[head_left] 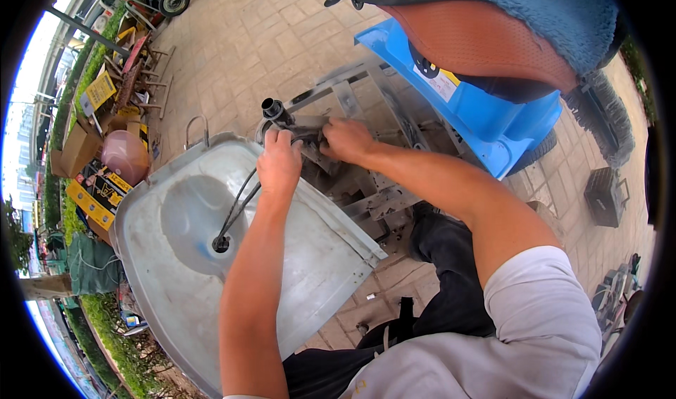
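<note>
My left hand (279,163) is closed, fingertips pinched at the black cables (243,200) that rise from a round hole in a grey metal body panel (190,188). Just right of it, my right hand (346,140) has its fingers curled in beside a dark fitting on the metal frame (346,98); what they grip is hidden. Between and behind both hands, a black tube (276,112) with an open end stands up from the frame. The panel, with a shallow round hollow around its hole, lies under my left forearm.
A blue plastic body panel (479,117) sits at the far right, below a brown seat (486,40) with blue fleece. A dark grey box (605,196) stands on the paving at right. Cardboard boxes (98,188) and a pink round object (125,157) are piled left.
</note>
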Demonstrator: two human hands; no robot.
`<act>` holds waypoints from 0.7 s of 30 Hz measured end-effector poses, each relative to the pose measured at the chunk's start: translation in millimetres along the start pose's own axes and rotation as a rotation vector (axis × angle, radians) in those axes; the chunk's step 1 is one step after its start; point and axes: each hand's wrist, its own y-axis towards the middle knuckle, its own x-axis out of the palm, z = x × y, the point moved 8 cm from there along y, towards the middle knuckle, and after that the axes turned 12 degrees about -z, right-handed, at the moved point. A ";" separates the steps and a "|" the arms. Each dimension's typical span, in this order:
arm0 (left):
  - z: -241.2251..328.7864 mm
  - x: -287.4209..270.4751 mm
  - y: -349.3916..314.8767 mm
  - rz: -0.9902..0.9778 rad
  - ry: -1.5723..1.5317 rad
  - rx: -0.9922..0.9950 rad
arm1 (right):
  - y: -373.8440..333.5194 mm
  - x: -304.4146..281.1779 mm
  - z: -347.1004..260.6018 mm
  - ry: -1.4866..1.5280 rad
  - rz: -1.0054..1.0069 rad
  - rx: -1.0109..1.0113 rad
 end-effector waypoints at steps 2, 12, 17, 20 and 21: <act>2.0 1.3 2.5 -0.020 0.015 -0.021 | 2.4 -2.1 1.7 -0.007 -0.021 0.001; 3.4 10.6 8.5 -0.139 0.125 -0.005 | 1.2 -22.7 -5.2 -0.209 0.156 -0.166; 3.2 3.7 5.9 -0.148 0.140 -0.073 | 13.9 -9.8 1.5 -0.155 -0.061 -0.159; 12.4 0.1 -1.6 -0.159 0.276 -0.045 | 11.2 -11.7 -3.7 -0.195 -0.035 -0.199; 15.9 -0.3 -2.9 -0.148 0.334 -0.007 | 10.5 -13.6 -3.6 -0.195 -0.007 -0.213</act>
